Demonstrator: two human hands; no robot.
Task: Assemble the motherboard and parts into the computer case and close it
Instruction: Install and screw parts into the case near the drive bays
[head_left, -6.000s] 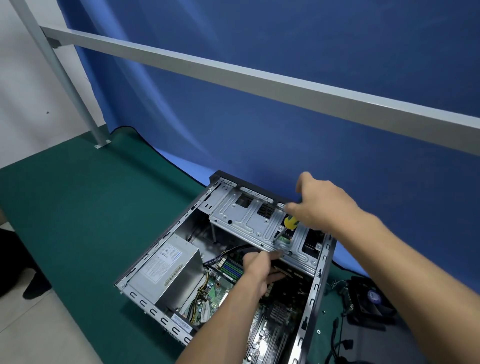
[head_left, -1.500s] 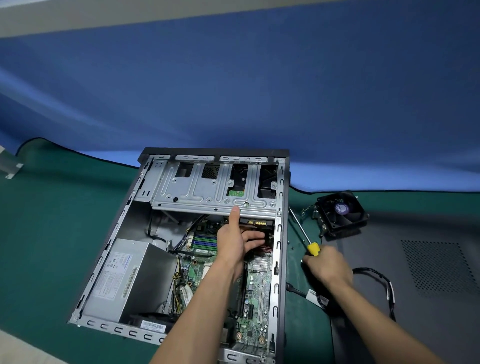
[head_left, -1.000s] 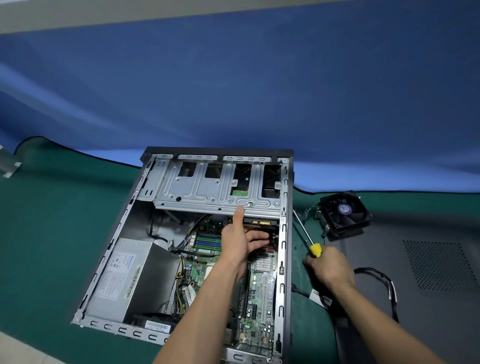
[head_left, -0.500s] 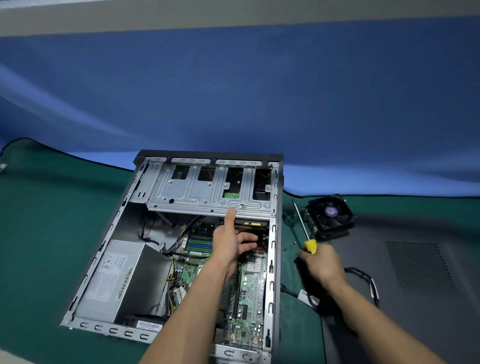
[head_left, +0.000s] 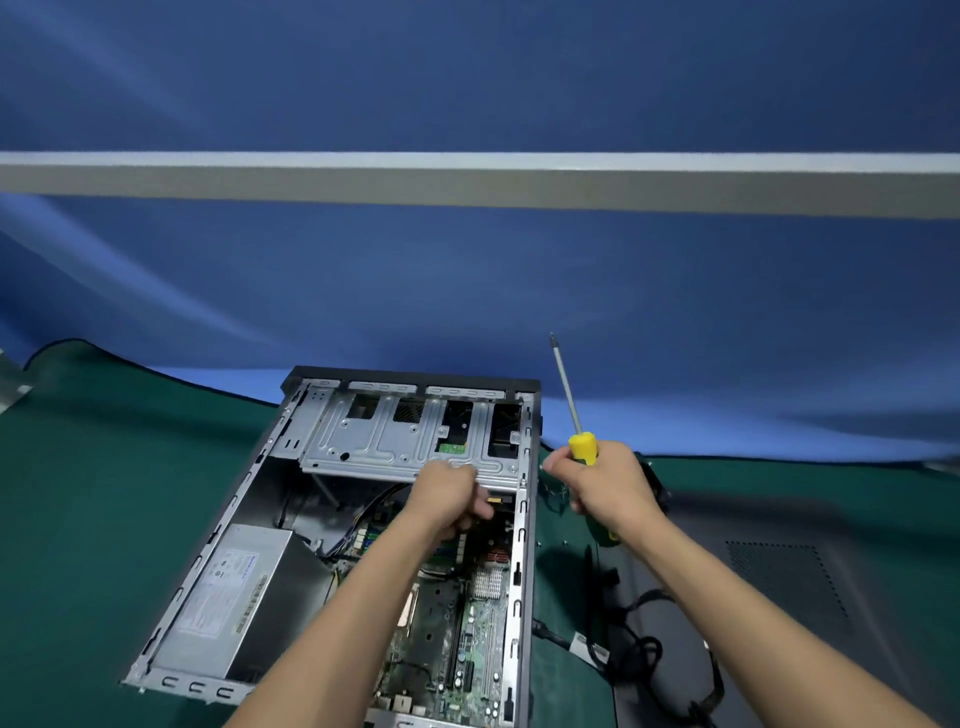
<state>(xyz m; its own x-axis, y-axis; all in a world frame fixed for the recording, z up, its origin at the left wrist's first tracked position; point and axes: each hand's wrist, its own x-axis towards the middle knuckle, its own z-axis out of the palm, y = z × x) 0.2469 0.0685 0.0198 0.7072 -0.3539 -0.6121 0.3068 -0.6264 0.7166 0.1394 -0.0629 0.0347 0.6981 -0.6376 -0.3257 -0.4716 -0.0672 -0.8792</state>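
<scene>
Open computer case (head_left: 522, 561) lying on its side on the green-covered bench (head_left: 104, 519), seen from above, its open face upward. Inside, the motherboard (head_left: 467, 649) occupies the floor of the case toward 5 o'clock; the grey power supply (head_left: 228, 603) sits at 8 o'clock; the metal drive cage (head_left: 384, 441) spans the 12 o'clock end. The left hand (head_left: 449, 496) reaches into the case at the near edge of the drive cage, its grip curled closed; what the fingers enclose cannot be told. The right hand (head_left: 605, 488), just outside the case wall at 3 o'clock from the left hand, has its grip closed around the yellow handle of a screwdriver (head_left: 571, 415), the shaft pointing up toward 12 o'clock with the tip free against the blue backdrop (head_left: 467, 286). A dark side panel (head_left: 805, 597) with a perforated vent lies flat on the bench at 4 o'clock from the case. Black cables (head_left: 639, 649) lie between case and panel. A grey bar (head_left: 467, 179) crosses the upper view horizontally.
</scene>
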